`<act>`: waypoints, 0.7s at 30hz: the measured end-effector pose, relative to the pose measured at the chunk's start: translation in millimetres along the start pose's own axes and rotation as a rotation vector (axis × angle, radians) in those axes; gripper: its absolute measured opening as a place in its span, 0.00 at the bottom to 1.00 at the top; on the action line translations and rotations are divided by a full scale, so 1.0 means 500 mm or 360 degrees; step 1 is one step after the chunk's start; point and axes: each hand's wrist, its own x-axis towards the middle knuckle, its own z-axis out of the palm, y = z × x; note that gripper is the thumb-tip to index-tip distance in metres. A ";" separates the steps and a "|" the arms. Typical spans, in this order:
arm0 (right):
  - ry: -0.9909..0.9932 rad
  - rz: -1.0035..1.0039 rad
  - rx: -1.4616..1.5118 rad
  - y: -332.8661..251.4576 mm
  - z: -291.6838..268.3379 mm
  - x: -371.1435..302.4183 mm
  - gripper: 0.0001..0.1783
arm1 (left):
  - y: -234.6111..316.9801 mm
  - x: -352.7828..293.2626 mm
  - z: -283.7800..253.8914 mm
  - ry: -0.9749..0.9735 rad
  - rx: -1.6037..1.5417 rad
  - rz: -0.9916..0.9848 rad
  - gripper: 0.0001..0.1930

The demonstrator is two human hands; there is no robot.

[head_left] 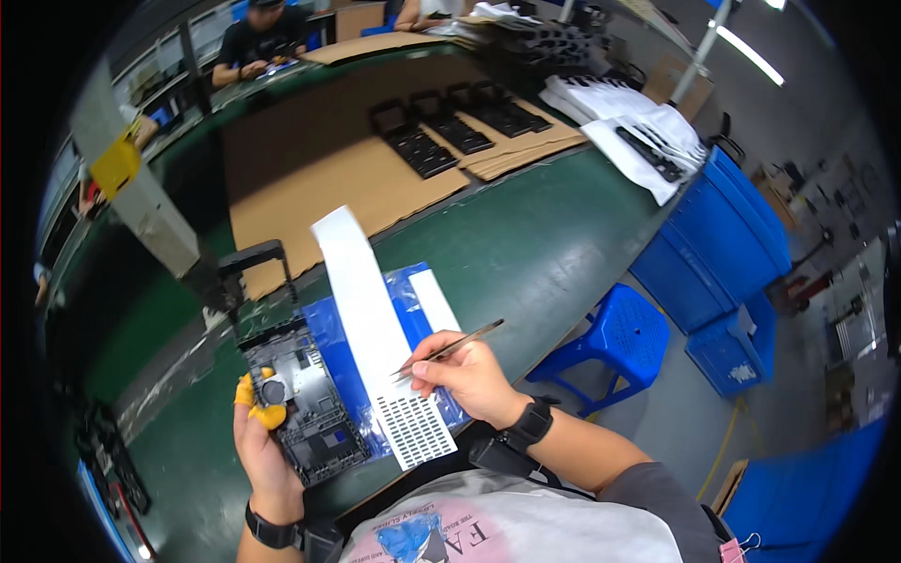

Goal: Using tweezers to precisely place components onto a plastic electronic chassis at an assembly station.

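Observation:
My left hand [263, 455], with yellow covers on its fingertips, grips the left edge of a black plastic housing [324, 413] with a tall handle frame at its far end. Various parts sit inside that housing, among them a round grey one. Held between the thumb and fingers of my right hand [474, 377] is a pair of slim metal tweezers [477, 336]. Their tips point left, over a long white label sheet [361, 291]. Rows of small dark labels cover its near end. A shiny blue plastic bag [328, 333] lies beneath the sheet, beside a narrow white strip [435, 302].
Several black handled frames [418, 145] lie on brown cardboard [291, 178] across the green table [526, 225]. White packing sheets [624, 117] are piled at the far right. A blue stool [631, 333] and blue crates [723, 244] stand right of the table. Another person [263, 42] sits opposite.

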 end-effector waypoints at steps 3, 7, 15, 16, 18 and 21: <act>-0.0104 -0.0031 0.0045 -0.003 -0.025 0.014 0.06 | 0.007 0.013 0.041 0.0005 -0.0068 0.0093 0.20; -0.0133 -0.0036 -0.0165 -0.030 -0.010 0.011 0.05 | -0.001 0.035 0.030 0.0076 -0.0049 0.0177 0.16; 0.0256 -0.0021 -0.0329 -0.021 0.040 0.005 0.06 | -0.032 0.032 0.018 0.0114 -0.0114 0.0059 0.14; 0.0329 -0.0062 -0.0388 -0.015 0.040 0.007 0.06 | -0.030 0.028 0.025 0.0181 -0.0089 0.0055 0.13; 0.0343 -0.0065 -0.0380 -0.007 0.039 0.006 0.06 | -0.028 0.029 0.025 0.0168 -0.0049 0.0049 0.13; 0.0347 -0.0064 -0.0418 -0.001 0.039 0.003 0.07 | -0.030 0.029 0.026 0.0145 -0.0079 0.0039 0.14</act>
